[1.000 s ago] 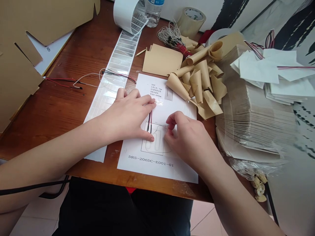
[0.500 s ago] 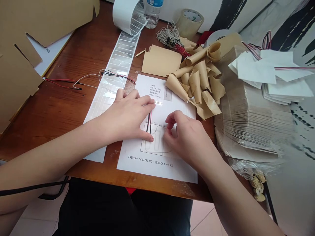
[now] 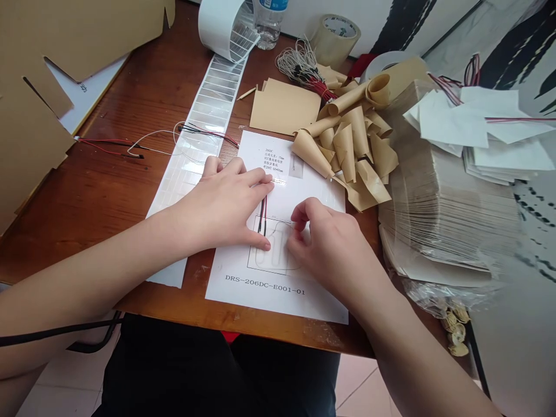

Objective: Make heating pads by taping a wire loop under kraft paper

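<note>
My left hand lies flat with fingers stretched out, its fingertips on a printed sheet. Red and black leads run down from under its fingers toward the thumb. Beside the thumb, a thin whitish wire follows looping lines inside the printed rectangle. My right hand is closed in a pinch over the right side of that rectangle, with the wire leading into its fingertips. The fingers hide the wire's far part.
A strip of clear labels runs off a roll beside the sheet. To the right lie curled brown paper pieces and a tall paper stack. Loose wires and a cardboard box are at left; a bottle stands behind.
My right hand's fingertips have shifted very slightly left. The left hand stays in place, and the wires and sheet look the same.
</note>
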Tool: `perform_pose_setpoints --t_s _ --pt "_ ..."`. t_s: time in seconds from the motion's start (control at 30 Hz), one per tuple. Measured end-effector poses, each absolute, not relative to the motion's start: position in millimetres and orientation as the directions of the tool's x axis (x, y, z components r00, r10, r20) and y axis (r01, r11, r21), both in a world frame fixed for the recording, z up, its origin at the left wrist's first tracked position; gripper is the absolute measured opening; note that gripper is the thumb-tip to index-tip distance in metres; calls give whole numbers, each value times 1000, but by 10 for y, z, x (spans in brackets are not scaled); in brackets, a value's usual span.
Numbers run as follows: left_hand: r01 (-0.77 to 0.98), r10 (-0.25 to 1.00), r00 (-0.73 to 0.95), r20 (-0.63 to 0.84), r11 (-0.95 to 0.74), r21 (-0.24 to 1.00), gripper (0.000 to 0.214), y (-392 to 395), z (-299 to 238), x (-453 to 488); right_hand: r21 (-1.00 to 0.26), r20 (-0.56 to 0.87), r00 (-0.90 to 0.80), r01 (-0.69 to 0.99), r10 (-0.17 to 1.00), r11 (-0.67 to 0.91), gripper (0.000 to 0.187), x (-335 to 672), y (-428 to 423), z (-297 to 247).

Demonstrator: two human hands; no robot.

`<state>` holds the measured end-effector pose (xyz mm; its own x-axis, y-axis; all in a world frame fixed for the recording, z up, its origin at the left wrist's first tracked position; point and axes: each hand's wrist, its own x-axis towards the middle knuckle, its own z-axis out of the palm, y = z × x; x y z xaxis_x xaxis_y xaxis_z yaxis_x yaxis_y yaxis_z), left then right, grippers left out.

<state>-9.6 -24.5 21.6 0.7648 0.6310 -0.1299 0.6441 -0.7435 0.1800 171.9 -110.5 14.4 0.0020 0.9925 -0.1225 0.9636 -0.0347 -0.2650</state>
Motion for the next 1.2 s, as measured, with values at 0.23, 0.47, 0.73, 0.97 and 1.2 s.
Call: perform_pose_setpoints --t_s 0.23,0.47,0.73,0.97,1.2 --pt "645 632 764 -128 -741 187 83 -246 208 -93 -312 -60 -29 950 998 8 13 1758 -1090 122" --pt "638 627 769 -124 -746 190 82 -247 202 -104 -282 -86 -17 959 996 -8 14 1730 -1099 100" --pt "645 628 764 -146 -739 195 82 -251 223 -97 -262 -99 6 965 995 -32 14 1695 -1106 120" --pt "646 627 764 -153 -742 182 84 -254 238 -95 -251 -119 40 966 992 -69 14 1673 -1109 154" --pt "649 634 760 -139 -742 167 85 -259 214 -89 -222 -90 44 973 995 -63 15 1688 -1111 93"
